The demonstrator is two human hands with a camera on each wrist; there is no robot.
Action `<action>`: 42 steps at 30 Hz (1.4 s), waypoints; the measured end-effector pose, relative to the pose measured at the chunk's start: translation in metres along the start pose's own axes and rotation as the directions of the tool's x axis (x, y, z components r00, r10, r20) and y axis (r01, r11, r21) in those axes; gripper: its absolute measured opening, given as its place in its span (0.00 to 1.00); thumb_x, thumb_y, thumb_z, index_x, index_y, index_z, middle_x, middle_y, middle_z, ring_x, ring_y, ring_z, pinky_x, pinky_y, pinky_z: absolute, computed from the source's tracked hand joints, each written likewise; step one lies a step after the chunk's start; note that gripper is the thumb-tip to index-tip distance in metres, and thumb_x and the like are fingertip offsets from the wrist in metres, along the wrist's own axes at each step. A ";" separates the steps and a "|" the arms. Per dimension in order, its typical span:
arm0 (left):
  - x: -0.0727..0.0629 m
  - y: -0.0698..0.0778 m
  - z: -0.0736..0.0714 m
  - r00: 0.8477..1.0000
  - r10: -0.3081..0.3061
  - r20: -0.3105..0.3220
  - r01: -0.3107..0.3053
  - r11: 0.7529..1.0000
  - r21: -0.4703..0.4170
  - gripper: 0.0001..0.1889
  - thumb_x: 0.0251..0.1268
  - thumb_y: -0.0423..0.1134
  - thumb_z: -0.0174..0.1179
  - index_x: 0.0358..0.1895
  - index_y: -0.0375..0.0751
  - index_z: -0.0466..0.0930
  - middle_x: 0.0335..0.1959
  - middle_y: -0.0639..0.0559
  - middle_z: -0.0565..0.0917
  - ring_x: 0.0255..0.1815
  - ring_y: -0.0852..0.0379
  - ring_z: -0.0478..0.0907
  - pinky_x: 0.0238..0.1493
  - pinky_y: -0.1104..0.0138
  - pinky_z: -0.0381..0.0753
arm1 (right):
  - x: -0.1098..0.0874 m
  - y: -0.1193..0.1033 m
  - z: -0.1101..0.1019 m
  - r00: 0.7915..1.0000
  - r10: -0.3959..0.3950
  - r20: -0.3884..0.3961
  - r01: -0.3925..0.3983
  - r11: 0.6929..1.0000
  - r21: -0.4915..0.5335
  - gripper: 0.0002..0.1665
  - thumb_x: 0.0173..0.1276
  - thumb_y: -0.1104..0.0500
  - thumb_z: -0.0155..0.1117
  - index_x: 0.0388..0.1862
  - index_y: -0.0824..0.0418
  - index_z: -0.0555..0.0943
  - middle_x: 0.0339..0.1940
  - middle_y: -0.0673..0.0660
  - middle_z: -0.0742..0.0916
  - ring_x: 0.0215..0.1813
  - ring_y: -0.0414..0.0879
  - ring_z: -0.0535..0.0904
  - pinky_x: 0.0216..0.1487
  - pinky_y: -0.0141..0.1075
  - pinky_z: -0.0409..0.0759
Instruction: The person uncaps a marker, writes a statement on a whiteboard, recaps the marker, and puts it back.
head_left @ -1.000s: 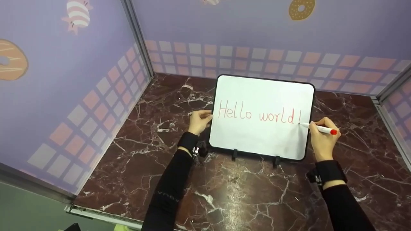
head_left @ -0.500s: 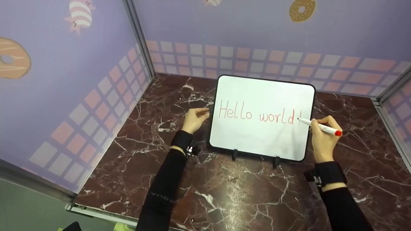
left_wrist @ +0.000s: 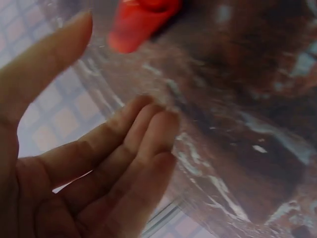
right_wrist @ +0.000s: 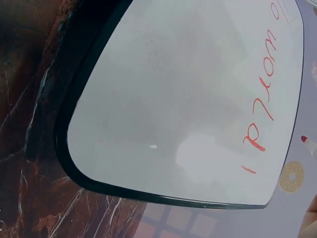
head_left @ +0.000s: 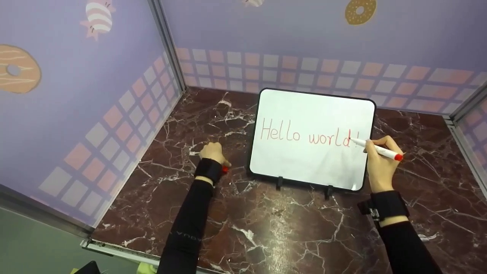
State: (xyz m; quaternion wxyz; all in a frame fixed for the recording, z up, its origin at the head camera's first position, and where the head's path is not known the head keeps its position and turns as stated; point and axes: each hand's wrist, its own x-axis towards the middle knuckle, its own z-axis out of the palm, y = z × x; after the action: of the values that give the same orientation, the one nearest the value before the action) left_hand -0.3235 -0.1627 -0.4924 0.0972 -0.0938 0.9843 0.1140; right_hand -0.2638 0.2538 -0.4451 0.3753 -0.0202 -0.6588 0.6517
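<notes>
My right hand [head_left: 384,169] pinches a white marker [head_left: 383,152] with a red end. Its red tip [right_wrist: 304,139] overlaps the letter d in the head view, but shows off the board's edge in the right wrist view. The whiteboard [head_left: 304,163] stands tilted back in a black frame and reads "Hello world!" in red. To its left, my left hand [head_left: 212,154] is low over the table, thumb apart from loosely bent fingers. Beyond the thumb tip lies a red marker cap [left_wrist: 143,22], with a gap between them; in the head view the hand partly hides it.
Two black feet [head_left: 279,183] hold the board up on the dark red marbled table [head_left: 243,228]. Purple wall panels [head_left: 304,30] with printed tiles and doughnuts enclose the back and sides. A metal rail [head_left: 114,251] edges the table at the front left.
My left hand has left the board's left edge and moved down and left to the red cap. The marker's tip has shifted from the exclamation mark's dot up and left to the d.
</notes>
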 end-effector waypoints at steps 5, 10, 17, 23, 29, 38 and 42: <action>0.003 0.001 0.005 0.999 0.021 0.041 -0.023 0.999 0.030 0.37 0.41 0.48 0.81 0.57 0.36 0.80 0.59 0.37 0.81 0.60 0.39 0.78 0.58 0.46 0.81 | -0.001 0.000 0.000 1.000 0.010 0.006 -0.010 1.000 -0.009 0.10 0.61 0.76 0.57 0.23 0.82 0.70 0.15 0.44 0.81 0.18 0.37 0.77 0.20 0.24 0.67; -0.001 0.003 0.008 0.997 0.076 0.000 -0.076 0.997 0.021 0.27 0.41 0.39 0.79 0.50 0.34 0.84 0.52 0.37 0.86 0.54 0.38 0.82 0.52 0.48 0.85 | -0.002 0.000 0.000 1.000 0.017 0.004 -0.017 1.000 -0.006 0.10 0.61 0.76 0.57 0.23 0.81 0.70 0.15 0.44 0.81 0.19 0.37 0.77 0.21 0.25 0.68; -0.002 0.007 0.003 0.982 0.098 -0.159 -0.099 0.995 0.000 0.18 0.47 0.38 0.76 0.43 0.36 0.85 0.46 0.38 0.88 0.47 0.37 0.85 0.47 0.47 0.86 | 0.006 0.015 -0.004 0.999 0.034 -0.026 -0.032 0.998 0.057 0.10 0.61 0.76 0.59 0.21 0.78 0.71 0.15 0.48 0.80 0.19 0.39 0.77 0.21 0.25 0.70; -0.020 0.030 -0.022 0.807 0.273 -0.524 -0.318 0.948 0.003 0.09 0.51 0.37 0.74 0.31 0.38 0.84 0.33 0.41 0.89 0.34 0.37 0.86 0.33 0.48 0.86 | 0.009 0.012 -0.002 0.997 0.064 -0.047 -0.053 0.978 0.201 0.10 0.60 0.76 0.61 0.20 0.74 0.74 0.17 0.52 0.79 0.19 0.42 0.77 0.23 0.27 0.72; -0.050 0.075 -0.041 0.510 0.563 -0.650 -0.638 0.755 0.153 0.09 0.54 0.39 0.72 0.36 0.41 0.86 0.35 0.48 0.89 0.33 0.48 0.86 0.40 0.58 0.84 | 0.000 -0.005 0.011 0.999 0.040 0.017 -0.043 0.960 0.277 0.09 0.60 0.79 0.60 0.21 0.74 0.75 0.18 0.54 0.81 0.19 0.42 0.77 0.24 0.27 0.74; -0.074 0.114 -0.035 0.299 0.711 -0.636 -0.827 0.525 0.198 0.08 0.55 0.40 0.72 0.37 0.44 0.87 0.35 0.53 0.89 0.37 0.57 0.85 0.44 0.63 0.81 | -0.034 -0.037 0.042 0.932 0.025 0.362 -0.130 0.954 0.269 0.08 0.62 0.77 0.62 0.24 0.77 0.74 0.21 0.54 0.83 0.22 0.42 0.78 0.25 0.26 0.76; -0.080 0.121 -0.033 0.253 0.721 -0.645 -0.846 0.488 0.214 0.08 0.55 0.40 0.72 0.38 0.45 0.87 0.36 0.54 0.89 0.37 0.58 0.85 0.42 0.64 0.80 | -0.044 -0.044 0.052 0.905 0.021 0.424 -0.157 0.944 0.290 0.09 0.63 0.77 0.61 0.24 0.75 0.74 0.22 0.54 0.82 0.23 0.42 0.78 0.26 0.26 0.77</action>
State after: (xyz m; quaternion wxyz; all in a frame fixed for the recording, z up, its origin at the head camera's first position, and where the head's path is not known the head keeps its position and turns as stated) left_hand -0.2772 -0.0420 -0.4185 -0.3369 0.3677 0.8453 0.1917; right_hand -0.2393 0.1810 -0.4207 0.1945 0.1489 -0.6082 0.7550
